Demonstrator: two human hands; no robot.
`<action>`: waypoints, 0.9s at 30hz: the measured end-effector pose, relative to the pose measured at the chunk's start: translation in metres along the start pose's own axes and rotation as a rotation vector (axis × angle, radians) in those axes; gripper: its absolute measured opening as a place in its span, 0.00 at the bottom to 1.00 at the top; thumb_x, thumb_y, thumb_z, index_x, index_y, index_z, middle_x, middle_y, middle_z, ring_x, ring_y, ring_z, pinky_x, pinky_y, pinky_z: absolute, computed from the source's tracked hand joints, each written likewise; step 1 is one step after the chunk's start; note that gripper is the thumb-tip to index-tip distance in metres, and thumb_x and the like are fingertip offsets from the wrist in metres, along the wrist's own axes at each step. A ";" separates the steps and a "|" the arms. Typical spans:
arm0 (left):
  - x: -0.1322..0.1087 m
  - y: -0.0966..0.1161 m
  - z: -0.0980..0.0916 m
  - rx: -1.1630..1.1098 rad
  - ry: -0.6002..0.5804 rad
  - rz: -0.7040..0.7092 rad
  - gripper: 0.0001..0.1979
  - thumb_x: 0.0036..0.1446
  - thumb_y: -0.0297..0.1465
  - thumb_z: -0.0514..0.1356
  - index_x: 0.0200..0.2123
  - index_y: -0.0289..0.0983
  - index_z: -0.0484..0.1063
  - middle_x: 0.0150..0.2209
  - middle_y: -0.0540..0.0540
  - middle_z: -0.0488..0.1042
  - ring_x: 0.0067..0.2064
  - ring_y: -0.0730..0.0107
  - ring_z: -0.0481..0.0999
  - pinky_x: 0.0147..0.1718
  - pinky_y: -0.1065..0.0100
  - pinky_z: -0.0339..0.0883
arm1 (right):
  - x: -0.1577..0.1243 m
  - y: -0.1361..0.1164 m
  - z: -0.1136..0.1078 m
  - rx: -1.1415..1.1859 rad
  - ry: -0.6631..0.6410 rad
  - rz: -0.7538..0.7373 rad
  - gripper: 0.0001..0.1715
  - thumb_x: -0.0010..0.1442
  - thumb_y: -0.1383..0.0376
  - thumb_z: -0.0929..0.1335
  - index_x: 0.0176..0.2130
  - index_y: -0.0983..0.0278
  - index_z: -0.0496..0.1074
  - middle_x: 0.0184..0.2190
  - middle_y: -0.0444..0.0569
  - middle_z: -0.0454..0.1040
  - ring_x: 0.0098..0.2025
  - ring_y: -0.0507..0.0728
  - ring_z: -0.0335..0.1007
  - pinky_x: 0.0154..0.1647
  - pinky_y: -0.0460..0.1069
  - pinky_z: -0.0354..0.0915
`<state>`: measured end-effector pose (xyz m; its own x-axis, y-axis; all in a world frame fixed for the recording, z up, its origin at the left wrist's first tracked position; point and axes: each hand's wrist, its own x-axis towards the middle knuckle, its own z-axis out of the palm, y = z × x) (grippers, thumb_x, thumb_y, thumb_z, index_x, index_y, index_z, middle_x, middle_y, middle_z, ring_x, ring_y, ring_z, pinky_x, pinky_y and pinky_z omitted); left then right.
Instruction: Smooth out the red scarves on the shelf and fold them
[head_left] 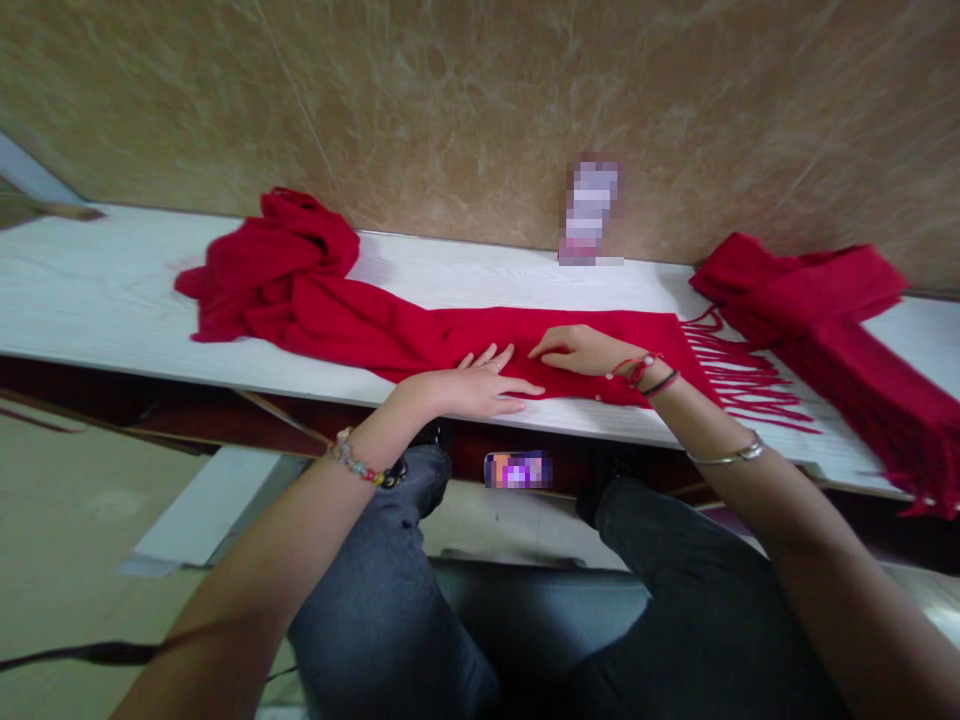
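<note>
A red scarf stretches along the white tabletop, bunched into a heap at its left end and spread flat towards the right, where its fringe fans out. My left hand rests on the flat part near the table's front edge, fingers spread. A little to its right, my right hand lies on the same cloth with its fingers stretched out and pointing left. Neither hand grips the fabric. Bracelets circle both my wrists.
A second red scarf, folded over, lies at the right and hangs past the front edge. A blurred-out pinkish item stands against the marbled wall. Below the white table are my knees and a pixelated colourful object.
</note>
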<state>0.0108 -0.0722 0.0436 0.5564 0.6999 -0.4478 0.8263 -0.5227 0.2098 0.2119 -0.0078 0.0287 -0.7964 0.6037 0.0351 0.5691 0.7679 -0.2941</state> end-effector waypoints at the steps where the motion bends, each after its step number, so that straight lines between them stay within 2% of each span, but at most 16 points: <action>1: 0.000 0.000 0.000 -0.003 -0.005 0.001 0.22 0.62 0.45 0.46 0.59 0.53 0.57 0.67 0.51 0.29 0.66 0.50 0.28 0.60 0.49 0.35 | 0.002 0.003 0.002 -0.005 0.006 0.001 0.18 0.59 0.66 0.61 0.47 0.63 0.73 0.44 0.50 0.73 0.44 0.54 0.68 0.49 0.51 0.64; 8: -0.002 -0.001 0.000 -0.005 -0.012 0.013 0.23 0.62 0.43 0.46 0.60 0.54 0.54 0.66 0.53 0.27 0.65 0.50 0.27 0.60 0.48 0.34 | 0.005 0.037 0.018 -0.298 0.185 0.351 0.27 0.62 0.58 0.58 0.56 0.68 0.64 0.53 0.62 0.65 0.55 0.65 0.60 0.53 0.60 0.60; 11: -0.003 0.000 0.000 -0.009 -0.010 0.005 0.22 0.62 0.43 0.46 0.59 0.54 0.55 0.66 0.54 0.28 0.65 0.50 0.28 0.60 0.48 0.35 | 0.003 0.035 0.021 -0.310 0.166 0.272 0.31 0.64 0.56 0.55 0.60 0.70 0.57 0.60 0.62 0.57 0.61 0.65 0.51 0.57 0.60 0.55; 14: -0.001 -0.001 0.000 -0.006 -0.006 -0.001 0.22 0.61 0.43 0.47 0.59 0.53 0.56 0.66 0.53 0.30 0.65 0.50 0.29 0.60 0.48 0.35 | 0.001 0.025 0.024 -0.278 0.044 0.179 0.31 0.65 0.56 0.52 0.63 0.65 0.51 0.64 0.57 0.50 0.64 0.65 0.44 0.59 0.64 0.51; 17: 0.001 -0.003 0.001 0.001 0.004 0.011 0.22 0.61 0.44 0.46 0.59 0.54 0.56 0.67 0.53 0.30 0.66 0.50 0.30 0.60 0.48 0.35 | 0.000 0.019 0.027 -0.286 0.000 0.216 0.31 0.65 0.55 0.51 0.64 0.62 0.49 0.65 0.54 0.46 0.65 0.66 0.40 0.58 0.67 0.50; 20: 0.001 -0.003 0.003 0.010 0.008 0.014 0.23 0.61 0.45 0.45 0.59 0.53 0.56 0.67 0.52 0.30 0.66 0.50 0.30 0.60 0.48 0.35 | -0.001 0.020 0.027 -0.321 0.007 0.278 0.31 0.65 0.55 0.51 0.64 0.61 0.47 0.66 0.54 0.44 0.65 0.68 0.40 0.57 0.69 0.49; 23: -0.002 -0.001 0.002 0.017 0.002 0.003 0.23 0.62 0.45 0.43 0.59 0.54 0.56 0.67 0.53 0.30 0.66 0.51 0.29 0.60 0.48 0.36 | -0.001 0.025 0.027 -0.364 -0.031 0.263 0.32 0.65 0.55 0.51 0.64 0.62 0.46 0.66 0.56 0.44 0.65 0.69 0.40 0.56 0.70 0.50; 27: 0.000 0.001 -0.005 0.004 0.074 -0.028 0.25 0.63 0.44 0.40 0.63 0.52 0.46 0.67 0.51 0.31 0.66 0.55 0.28 0.60 0.47 0.34 | -0.002 0.026 0.029 -0.388 -0.008 0.264 0.31 0.65 0.55 0.50 0.64 0.62 0.47 0.65 0.56 0.45 0.65 0.68 0.42 0.56 0.69 0.51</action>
<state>0.0123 -0.0707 0.0480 0.5378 0.7484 -0.3882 0.8416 -0.5039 0.1946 0.2225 0.0051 -0.0071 -0.6148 0.7887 -0.0003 0.7857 0.6125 0.0864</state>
